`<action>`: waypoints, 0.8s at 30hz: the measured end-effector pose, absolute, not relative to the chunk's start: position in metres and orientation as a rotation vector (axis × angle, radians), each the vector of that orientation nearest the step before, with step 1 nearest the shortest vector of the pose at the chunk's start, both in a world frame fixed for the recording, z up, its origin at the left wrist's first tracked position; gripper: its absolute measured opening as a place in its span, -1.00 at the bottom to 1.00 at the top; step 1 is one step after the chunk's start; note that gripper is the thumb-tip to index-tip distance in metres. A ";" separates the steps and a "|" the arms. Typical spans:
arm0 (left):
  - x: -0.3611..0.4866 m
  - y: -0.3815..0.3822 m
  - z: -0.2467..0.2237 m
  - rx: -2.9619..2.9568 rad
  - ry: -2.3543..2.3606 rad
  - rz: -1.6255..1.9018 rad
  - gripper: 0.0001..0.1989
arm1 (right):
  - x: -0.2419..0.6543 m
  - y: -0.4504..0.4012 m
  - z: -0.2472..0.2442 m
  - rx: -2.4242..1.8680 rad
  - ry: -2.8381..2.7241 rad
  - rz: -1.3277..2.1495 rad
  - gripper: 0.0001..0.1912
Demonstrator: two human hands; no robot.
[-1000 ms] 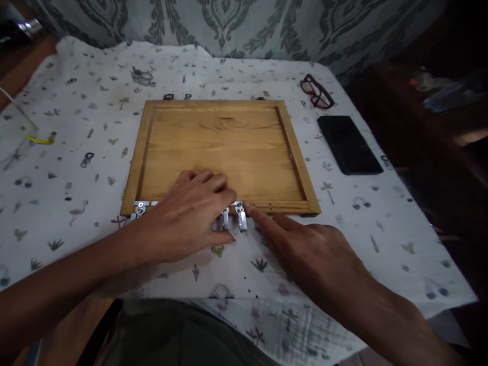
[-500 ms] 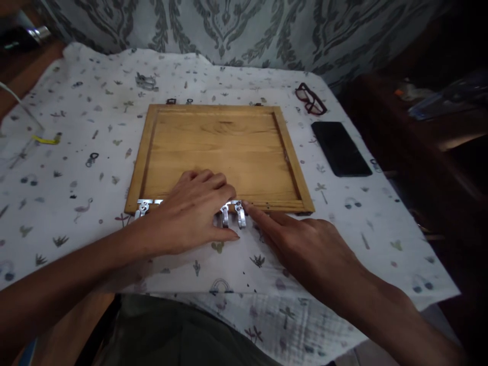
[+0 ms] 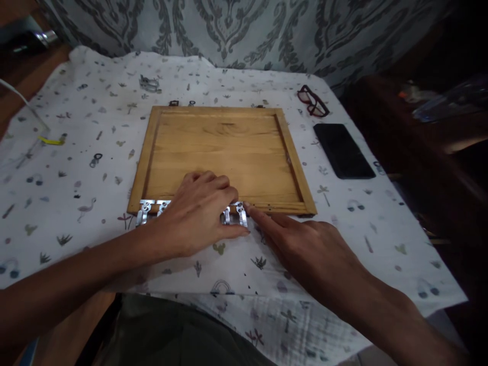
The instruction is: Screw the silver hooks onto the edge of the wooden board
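- Our framed wooden board [image 3: 224, 152] lies flat on the cloth-covered tabletop [image 3: 206, 279], a row of metal clips [image 3: 243, 215] along its near edge.
- We arch our left hand [image 3: 202, 211] over the row; whether its grip grasps any clip, we can't make out.
- Our right hand [image 3: 305, 244] sets its index fingertip by the row's right end; its grip is unclear to us.

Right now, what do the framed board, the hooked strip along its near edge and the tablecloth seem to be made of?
Framed board: wood, perhaps varnished, since grain lines show in its yellow-brown surface.
Hooked strip: most likely metal, bare or plated, judging by its bright silvery glints.
Tablecloth: fabric, possibly cotton, matte and printed, with a crinkled overhang at the front.
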State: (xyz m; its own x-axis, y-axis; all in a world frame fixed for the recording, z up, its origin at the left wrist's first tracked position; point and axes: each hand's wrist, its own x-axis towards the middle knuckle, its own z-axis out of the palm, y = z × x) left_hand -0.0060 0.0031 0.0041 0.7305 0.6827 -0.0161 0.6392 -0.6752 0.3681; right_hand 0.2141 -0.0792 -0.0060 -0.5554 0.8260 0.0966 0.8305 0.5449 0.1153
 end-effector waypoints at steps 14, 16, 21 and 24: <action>0.002 0.006 0.007 2.525 1.055 0.119 -0.63 | 0.215 -0.076 -0.004 -1.432 -2.735 -0.228 -0.27; 0.003 0.006 0.009 2.514 1.061 0.099 -0.63 | 0.215 -0.075 -0.004 -1.429 -2.738 -0.226 -0.28; 0.004 0.006 0.009 2.492 1.063 0.096 -0.63 | 0.214 -0.076 -0.003 -1.388 -2.710 -0.267 -0.32; 0.004 0.007 0.007 2.483 1.056 0.110 -0.64 | 0.214 -0.076 -0.002 -1.398 -2.717 -0.246 -0.32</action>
